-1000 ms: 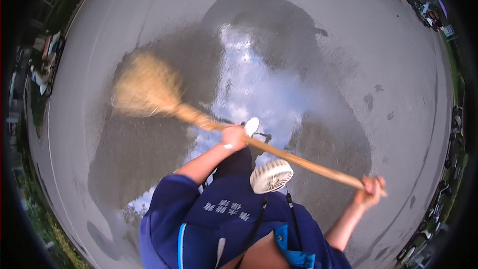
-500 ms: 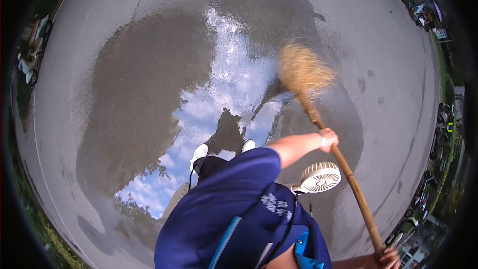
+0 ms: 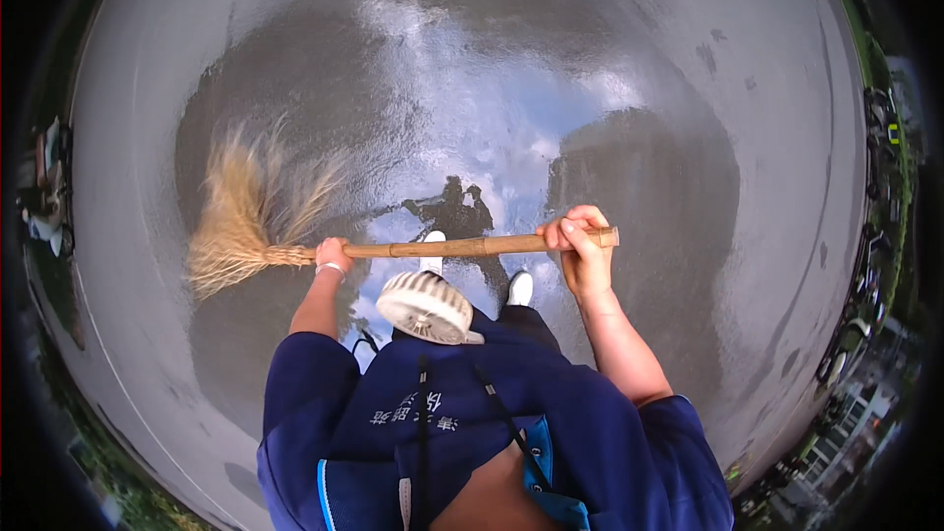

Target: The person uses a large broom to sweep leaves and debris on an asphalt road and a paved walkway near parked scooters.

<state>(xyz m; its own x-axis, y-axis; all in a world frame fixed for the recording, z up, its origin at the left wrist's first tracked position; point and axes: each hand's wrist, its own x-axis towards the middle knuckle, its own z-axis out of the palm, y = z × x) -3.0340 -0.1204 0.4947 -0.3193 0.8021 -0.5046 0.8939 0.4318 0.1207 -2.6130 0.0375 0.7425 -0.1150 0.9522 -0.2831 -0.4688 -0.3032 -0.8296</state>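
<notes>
The broom (image 3: 393,251) stretches crosswise over a dark wet patch (image 3: 649,197) on the pavement (image 3: 128,167), its straw bristles (image 3: 232,221) splayed at the left and partly blurred. The left hand (image 3: 333,255) has its grip closed round the handle (image 3: 482,247) just beside the bristles; the right hand (image 3: 582,238) has its grip wrapped round it near the other end. Nearer the body, a round white fan (image 3: 428,309) sits before a dark blue shirt (image 3: 580,403). Two white shoes (image 3: 520,287) show beyond it, amid a bright reflection (image 3: 492,118) of sky

navy short-sleeved shirt (image 3: 600,423) | bright-blue trim (image 3: 540,444) | white shoes (image 3: 520,288) | pale wristband (image 3: 332,266)
</notes>
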